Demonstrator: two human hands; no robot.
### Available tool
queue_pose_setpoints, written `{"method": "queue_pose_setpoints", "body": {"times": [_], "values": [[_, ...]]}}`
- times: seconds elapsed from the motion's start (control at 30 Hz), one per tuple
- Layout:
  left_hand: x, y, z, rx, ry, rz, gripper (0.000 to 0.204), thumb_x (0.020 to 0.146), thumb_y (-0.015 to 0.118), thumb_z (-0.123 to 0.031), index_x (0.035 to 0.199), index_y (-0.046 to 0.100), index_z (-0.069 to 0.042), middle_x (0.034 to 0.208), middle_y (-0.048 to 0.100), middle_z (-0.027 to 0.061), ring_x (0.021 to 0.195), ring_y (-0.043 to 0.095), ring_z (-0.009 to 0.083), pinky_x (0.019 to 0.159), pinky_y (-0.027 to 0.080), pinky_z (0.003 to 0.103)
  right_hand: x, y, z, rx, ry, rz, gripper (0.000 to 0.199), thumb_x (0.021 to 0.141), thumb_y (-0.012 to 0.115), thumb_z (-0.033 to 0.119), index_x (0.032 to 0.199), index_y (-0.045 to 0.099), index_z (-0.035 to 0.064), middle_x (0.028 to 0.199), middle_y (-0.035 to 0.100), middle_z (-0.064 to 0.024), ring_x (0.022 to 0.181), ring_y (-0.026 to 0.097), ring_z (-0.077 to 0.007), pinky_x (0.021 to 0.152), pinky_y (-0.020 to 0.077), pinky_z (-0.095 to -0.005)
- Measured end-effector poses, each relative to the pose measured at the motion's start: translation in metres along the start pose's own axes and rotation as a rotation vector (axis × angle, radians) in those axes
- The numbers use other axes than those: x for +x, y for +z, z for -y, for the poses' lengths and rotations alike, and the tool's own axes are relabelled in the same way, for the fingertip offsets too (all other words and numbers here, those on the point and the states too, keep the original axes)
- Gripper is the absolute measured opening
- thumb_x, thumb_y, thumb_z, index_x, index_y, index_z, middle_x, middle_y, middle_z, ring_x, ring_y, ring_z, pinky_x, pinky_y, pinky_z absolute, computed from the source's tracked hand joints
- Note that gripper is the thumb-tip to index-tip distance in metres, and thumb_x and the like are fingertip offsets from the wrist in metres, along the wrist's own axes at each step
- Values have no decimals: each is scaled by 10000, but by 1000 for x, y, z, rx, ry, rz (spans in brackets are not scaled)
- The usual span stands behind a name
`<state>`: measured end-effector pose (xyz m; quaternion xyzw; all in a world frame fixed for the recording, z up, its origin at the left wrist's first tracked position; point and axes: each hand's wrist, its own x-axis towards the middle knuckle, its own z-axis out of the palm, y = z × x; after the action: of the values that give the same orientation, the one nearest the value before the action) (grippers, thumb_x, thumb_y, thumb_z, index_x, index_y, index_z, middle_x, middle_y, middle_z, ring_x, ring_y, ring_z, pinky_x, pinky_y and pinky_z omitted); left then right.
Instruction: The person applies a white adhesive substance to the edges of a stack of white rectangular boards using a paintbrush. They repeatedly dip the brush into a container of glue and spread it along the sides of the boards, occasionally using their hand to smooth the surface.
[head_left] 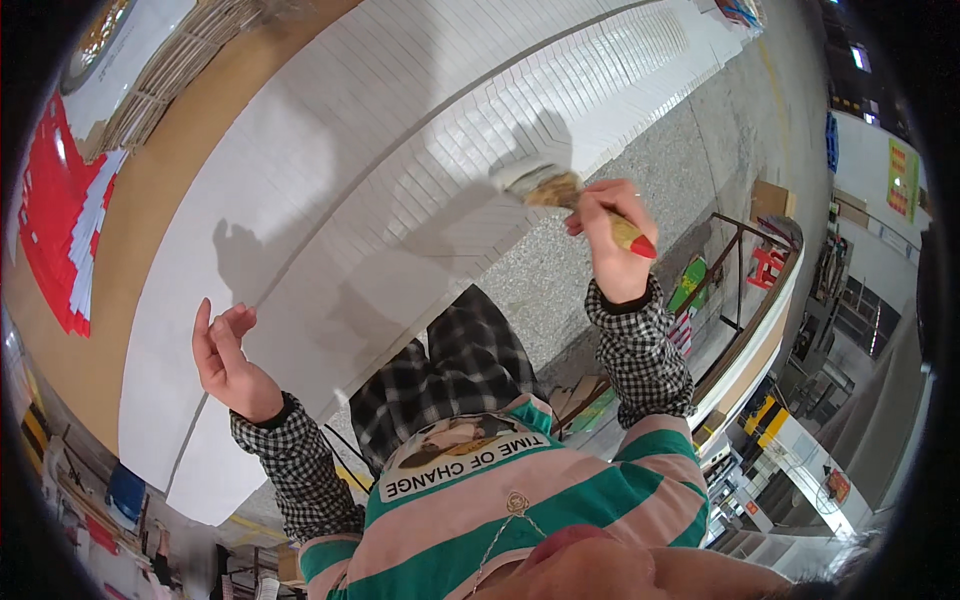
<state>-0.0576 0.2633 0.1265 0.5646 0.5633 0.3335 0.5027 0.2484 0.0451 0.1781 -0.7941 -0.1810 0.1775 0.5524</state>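
My right hand [618,225] is closed round the wooden handle of a wide paintbrush [552,187], whose end is red. The brush's pale, coated bristles point left over a row of overlapping white sheets [450,170]; whether they touch the sheets I cannot tell. Thin edges of these sheets show as close-set lines, and parts of them shine as if wet. Above the near left part of the white sheets, my left hand [232,365] is raised with fingers apart and slightly bent, holding nothing. Its shadow falls on the white surface.
Brown board [190,150] borders the white sheets on the far side. Red and white folded pieces [60,220] lie at the left, near a stack of cardboard sheets [170,75]. A metal-framed table [745,350] stands at my right, over a grey speckled floor [650,165].
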Motion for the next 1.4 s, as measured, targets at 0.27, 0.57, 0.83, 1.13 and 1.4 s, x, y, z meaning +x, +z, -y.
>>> {"method": "queue_pose_setpoints", "body": {"times": [0.27,0.57,0.83,1.13,1.4], "values": [[0,2,-3,7,-3,-3,349,990,449,-143,1251,503,83,928,664,144,832,643,207,805,521,344,-1,-6,-6,-190,-78,143,27,840,591,-37,822,572,-44,918,566,-108,681,592,-141,612,489,-259],[-2,-1,-3,-15,-1,0,349,991,447,-146,1254,503,77,931,662,143,832,643,211,805,522,346,-2,-3,-1,23,-16,51,30,838,590,-46,823,566,-39,886,576,-112,666,601,-142,589,500,-264],[-3,-2,-2,-36,10,-7,346,988,449,-134,1254,502,81,934,663,146,824,644,213,807,522,348,17,-1,7,22,-81,-94,39,873,563,-1,842,574,-23,872,605,-109,649,593,-145,589,502,-272],[-5,-6,-1,-45,-4,-11,342,989,452,-128,1253,502,83,935,667,150,825,647,210,809,522,346,-15,18,-8,-188,-496,347,127,781,642,-10,883,566,-16,854,619,-101,715,602,-177,632,484,-259],[-7,-7,3,-59,0,-3,347,989,461,-134,1256,498,84,932,670,145,828,649,210,803,520,347,-33,35,0,-288,-403,338,122,774,650,10,878,592,-12,832,605,-98,785,597,-188,672,484,-315]]}}
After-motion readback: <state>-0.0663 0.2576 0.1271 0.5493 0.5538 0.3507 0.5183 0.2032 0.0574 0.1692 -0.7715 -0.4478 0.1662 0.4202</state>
